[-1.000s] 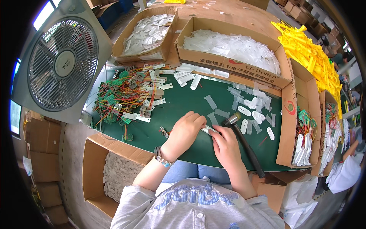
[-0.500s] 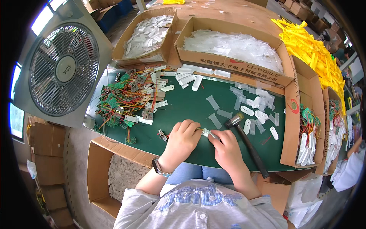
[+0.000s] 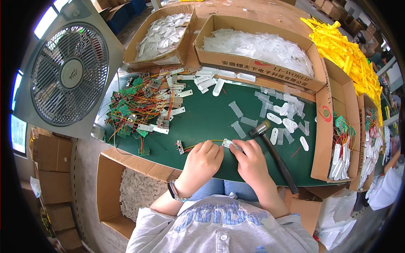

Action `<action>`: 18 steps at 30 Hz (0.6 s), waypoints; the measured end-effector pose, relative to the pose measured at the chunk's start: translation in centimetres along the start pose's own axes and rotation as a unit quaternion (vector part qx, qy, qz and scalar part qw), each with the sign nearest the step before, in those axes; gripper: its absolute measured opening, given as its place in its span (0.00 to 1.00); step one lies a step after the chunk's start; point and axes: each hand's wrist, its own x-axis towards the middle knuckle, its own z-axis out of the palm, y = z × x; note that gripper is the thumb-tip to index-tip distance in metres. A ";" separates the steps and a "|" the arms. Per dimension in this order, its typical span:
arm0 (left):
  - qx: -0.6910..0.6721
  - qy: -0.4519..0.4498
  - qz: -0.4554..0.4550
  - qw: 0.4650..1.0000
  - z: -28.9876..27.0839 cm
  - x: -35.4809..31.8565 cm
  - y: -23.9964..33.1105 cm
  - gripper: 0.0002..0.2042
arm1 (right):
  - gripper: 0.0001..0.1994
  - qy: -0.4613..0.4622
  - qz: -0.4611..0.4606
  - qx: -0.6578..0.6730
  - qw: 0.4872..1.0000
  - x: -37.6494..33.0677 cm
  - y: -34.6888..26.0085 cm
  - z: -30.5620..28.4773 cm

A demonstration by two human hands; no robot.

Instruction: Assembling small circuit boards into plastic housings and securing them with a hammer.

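Note:
My right hand (image 3: 252, 162) pinches a small white plastic piece (image 3: 228, 143) with wires running into its left end. Beside that end, my left hand (image 3: 203, 159) is closed with curled fingers; its fingertips are hidden, so what they grip cannot be seen. Thin yellow and red wires (image 3: 192, 148) pass behind the left hand toward a small switch board (image 3: 180, 146) lying on the green table mat (image 3: 202, 114). A black-handled hammer (image 3: 276, 158) lies just right of my right hand. Clear plastic strips (image 3: 238, 129) and white oval covers (image 3: 274, 135) are scattered beyond it.
A tangle of wired circuit boards and metal strips (image 3: 139, 105) covers the mat's left side, near a large fan (image 3: 69, 76). Cardboard boxes of white pieces (image 3: 163, 36) and clear strips (image 3: 257, 48) stand behind. An open box (image 3: 333, 126) at right holds wired assemblies.
My left hand has lowered slightly, and its fingers are more curled. More of the yellow wire shows above it. The white piece remains in my right hand.

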 end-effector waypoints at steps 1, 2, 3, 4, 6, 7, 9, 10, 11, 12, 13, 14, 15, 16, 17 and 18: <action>0.010 -0.028 0.004 1.000 -0.3 0.0 0.0 0.10 | 0.18 -0.005 -0.006 0.001 1.000 0.0 0.1 -0.1; 0.011 -0.029 0.004 1.000 -0.6 0.1 -0.3 0.10 | 0.18 -0.005 -0.006 0.002 1.000 0.0 0.2 -0.1; -0.010 -0.029 0.011 0.999 -0.9 0.4 -0.7 0.08 | 0.17 -0.008 -0.011 0.003 1.000 0.0 0.3 -0.2; -0.030 -0.029 0.018 0.999 -1.0 0.7 -1.0 0.06 | 0.16 -0.011 -0.017 0.003 1.000 0.0 0.4 -0.3; -0.045 -0.031 0.023 0.998 -0.6 1.1 -1.4 0.07 | 0.15 -0.013 -0.015 0.010 1.000 -0.1 0.6 -0.4; -0.060 -0.034 0.029 0.997 -0.4 1.3 -1.6 0.07 | 0.15 -0.015 -0.013 0.015 1.000 -0.2 0.6 -0.4; -0.084 -0.033 0.007 0.996 -0.5 1.4 -1.9 0.09 | 0.14 -0.017 -0.015 0.017 1.000 0.0 0.3 -0.4; -0.107 -0.032 -0.014 0.994 -0.5 1.4 -2.0 0.12 | 0.14 -0.018 -0.017 0.020 1.000 0.1 0.2 -0.4; -0.107 -0.033 -0.013 0.994 -0.4 1.6 -2.1 0.12 | 0.14 -0.017 -0.016 0.020 1.000 0.1 0.3 -0.4; -0.126 -0.013 -0.010 0.992 -0.3 1.6 -2.2 0.14 | 0.14 -0.015 -0.015 0.022 1.000 0.0 0.3 -0.4; -0.146 0.009 -0.008 0.989 0.0 1.7 -2.4 0.15 | 0.14 -0.014 -0.015 0.023 1.000 0.0 0.3 -0.4; -0.146 0.008 -0.008 0.989 0.2 1.7 -2.7 0.15 | 0.14 -0.013 -0.015 0.023 1.000 0.0 0.3 -0.4; -0.160 0.009 0.010 0.987 0.6 1.7 -3.0 0.16 | 0.14 -0.012 -0.016 0.024 1.000 0.0 0.4 -0.4; -0.174 0.010 0.028 0.984 0.7 1.7 -3.3 0.16 | 0.14 -0.011 -0.017 0.024 0.999 0.0 0.4 -0.3; -0.175 0.010 0.028 0.984 0.6 1.9 -3.4 0.16 | 0.14 -0.012 -0.016 0.024 1.000 0.0 0.4 -0.3; -0.174 0.013 0.031 0.984 0.4 2.1 -3.4 0.16 | 0.14 -0.009 -0.016 0.023 1.000 0.0 0.5 -0.3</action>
